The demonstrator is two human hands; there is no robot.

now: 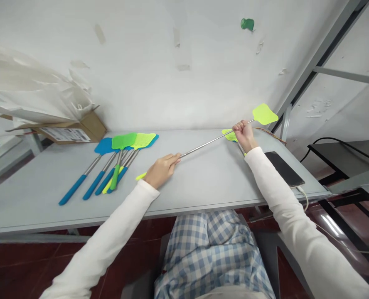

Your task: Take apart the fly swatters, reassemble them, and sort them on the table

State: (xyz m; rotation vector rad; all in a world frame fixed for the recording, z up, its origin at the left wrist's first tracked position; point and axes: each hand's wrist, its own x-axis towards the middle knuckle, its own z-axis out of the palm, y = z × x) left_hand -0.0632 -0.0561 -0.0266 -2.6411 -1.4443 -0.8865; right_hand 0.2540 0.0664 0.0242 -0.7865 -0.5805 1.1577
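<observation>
A yellow-green fly swatter with a telescopic metal rod, drawn out long, stretches between my two hands above the table. My left hand is closed round its handle end, and a yellow tip of the handle pokes out behind the hand. Up at the far end, my right hand grips the rod just below the swatter's head. Under that right hand and wrist lies a second yellow swatter, its handle mostly hidden by my arm. To the left, several blue, green and yellow swatters lie overlapping, handles toward me.
A grey table stands against a white wall. At its back left is an open cardboard box with white plastic wrapping. By my right forearm lies a black phone with a white cable. A metal frame rises at the right.
</observation>
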